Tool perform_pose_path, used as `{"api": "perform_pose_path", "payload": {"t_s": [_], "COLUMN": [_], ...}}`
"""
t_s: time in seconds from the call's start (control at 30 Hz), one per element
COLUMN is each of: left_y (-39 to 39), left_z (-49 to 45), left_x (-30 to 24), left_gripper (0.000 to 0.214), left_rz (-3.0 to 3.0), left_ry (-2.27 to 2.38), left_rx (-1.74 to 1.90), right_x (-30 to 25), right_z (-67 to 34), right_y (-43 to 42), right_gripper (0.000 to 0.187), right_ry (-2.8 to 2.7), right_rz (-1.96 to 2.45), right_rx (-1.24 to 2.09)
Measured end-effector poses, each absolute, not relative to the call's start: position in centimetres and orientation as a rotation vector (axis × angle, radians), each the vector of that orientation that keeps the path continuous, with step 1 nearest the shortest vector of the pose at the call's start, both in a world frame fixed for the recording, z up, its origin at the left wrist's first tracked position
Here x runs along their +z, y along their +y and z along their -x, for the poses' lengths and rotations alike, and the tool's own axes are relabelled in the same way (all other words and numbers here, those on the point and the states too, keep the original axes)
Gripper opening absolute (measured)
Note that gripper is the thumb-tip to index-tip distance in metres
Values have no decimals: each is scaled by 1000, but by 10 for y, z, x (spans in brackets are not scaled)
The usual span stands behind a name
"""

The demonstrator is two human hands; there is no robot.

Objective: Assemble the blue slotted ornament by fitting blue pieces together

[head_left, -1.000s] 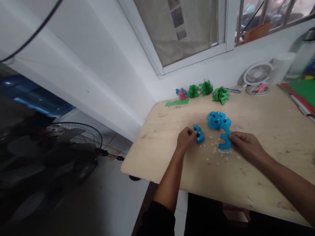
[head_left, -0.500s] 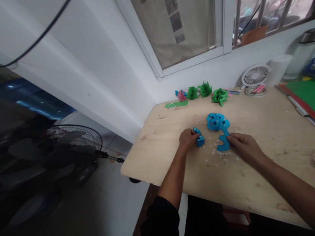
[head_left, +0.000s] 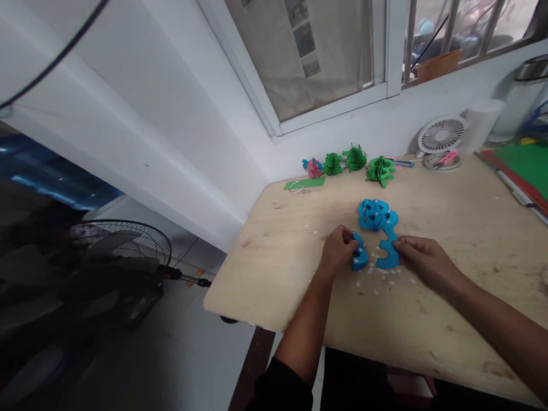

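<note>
Between the fingertips of my left hand (head_left: 339, 250) is a curved blue paper cutout (head_left: 359, 254) with small white squares on it. Just to its right, my right hand (head_left: 422, 257) pinches the edge of a notched blue paper strip (head_left: 389, 256). The strip runs up to a looped blue paper cluster (head_left: 371, 214) dotted with white bits, which lies on the table. A narrow gap separates the left cutout from the strip. Small white squares (head_left: 384, 278) are scattered on the wood below the strip.
Green paper ornaments (head_left: 355, 158) and a pink-and-blue one (head_left: 314, 168) stand along the wall behind. A green paper strip (head_left: 305, 183), a small white fan (head_left: 442, 137) and green sheets (head_left: 524, 165) lie around the wooden table (head_left: 265, 257). A floor fan (head_left: 124, 251) stands left.
My left hand has moved right with its blue cutout, closer to the notched strip. My right hand keeps its pinch on the strip. The view has shifted slightly.
</note>
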State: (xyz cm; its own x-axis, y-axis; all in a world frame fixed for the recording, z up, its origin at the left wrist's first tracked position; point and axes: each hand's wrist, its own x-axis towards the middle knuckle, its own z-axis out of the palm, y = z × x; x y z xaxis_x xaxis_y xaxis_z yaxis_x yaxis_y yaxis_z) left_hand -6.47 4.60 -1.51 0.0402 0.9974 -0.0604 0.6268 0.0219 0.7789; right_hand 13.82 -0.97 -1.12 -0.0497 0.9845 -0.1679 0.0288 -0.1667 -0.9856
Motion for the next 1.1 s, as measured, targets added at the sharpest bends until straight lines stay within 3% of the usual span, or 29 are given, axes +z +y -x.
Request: {"api": "perform_pose_path", "payload": {"t_s": [0.23,0.43,0.57,0.83,1.1], "left_y": [50,41,38,40,40], "left_z": [67,60,56,49,45], "left_x": [-10,0,4,-7,-11], "left_gripper": [27,38,30,18,24], "left_rz": [-1648,-1789,-1809,-1754,-1336], "left_ry": [1702,1853,1897,1757,1365], "left_rx": [779,468,370,642,1048], "right_x": [-8,-9,-6,-15,-10], "right_z": [-137,-137,-137,-139,-137], "right_y": [-11,-11,-12,-9,-11], "right_gripper": [45,44,46,44,44], "right_ry": [-1141,-1147,-1148,-1154,-1118], "right_rz": [1324,1366,1366,1333,1323], "right_rx": [1407,1401,1405,1367,1426]}}
